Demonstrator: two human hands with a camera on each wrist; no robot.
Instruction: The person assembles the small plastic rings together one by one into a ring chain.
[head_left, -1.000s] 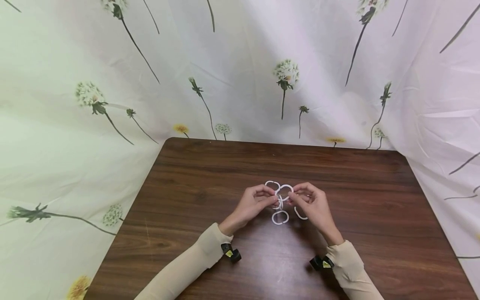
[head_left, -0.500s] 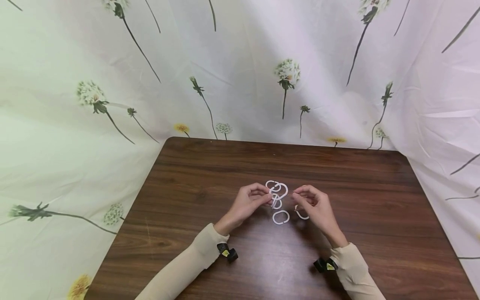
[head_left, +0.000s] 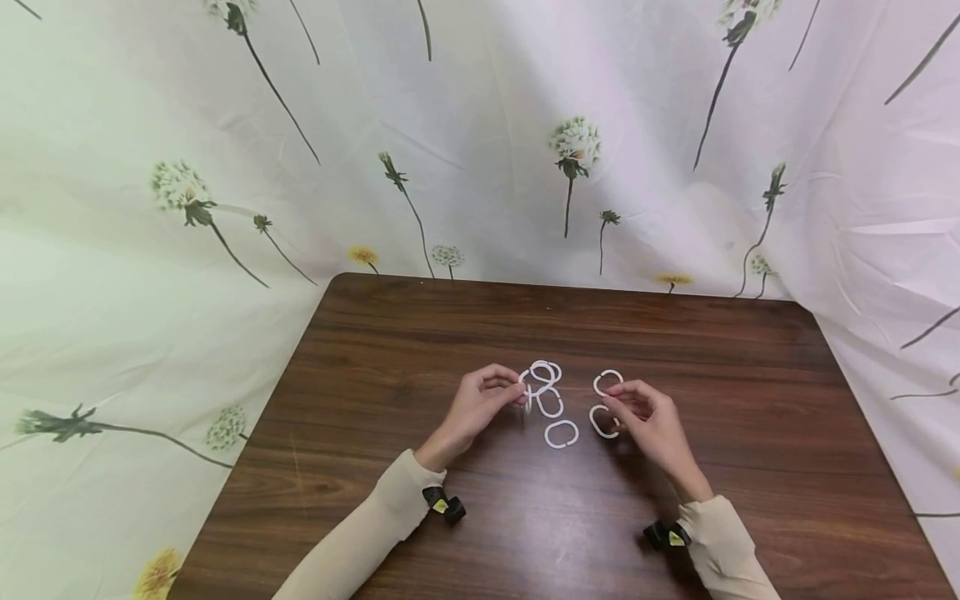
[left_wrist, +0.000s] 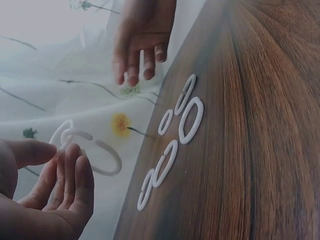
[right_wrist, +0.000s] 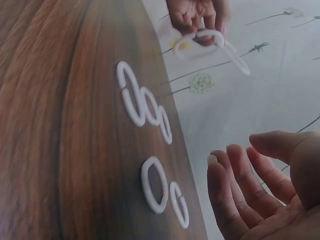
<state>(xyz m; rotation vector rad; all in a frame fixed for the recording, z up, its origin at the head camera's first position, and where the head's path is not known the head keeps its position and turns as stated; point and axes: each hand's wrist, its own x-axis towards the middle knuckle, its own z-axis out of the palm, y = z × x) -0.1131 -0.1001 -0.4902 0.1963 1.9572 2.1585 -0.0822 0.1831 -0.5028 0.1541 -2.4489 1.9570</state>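
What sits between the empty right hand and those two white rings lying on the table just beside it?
Nothing visible. The right hand hovers open, its grip empty, right over the two loose rings on the wooden table. The other rings lie off to the side, nearer the left hand, which pinches a linked pair.

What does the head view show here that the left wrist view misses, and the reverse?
Only the head view shows both sleeved forearms, the whole table and the flowered curtain's full spread.

Only the left wrist view shows, close up, the left hand pinching linked rings lifted off the wood.

Both show loose white rings lying on the table and the right hand open above them, holding nothing.
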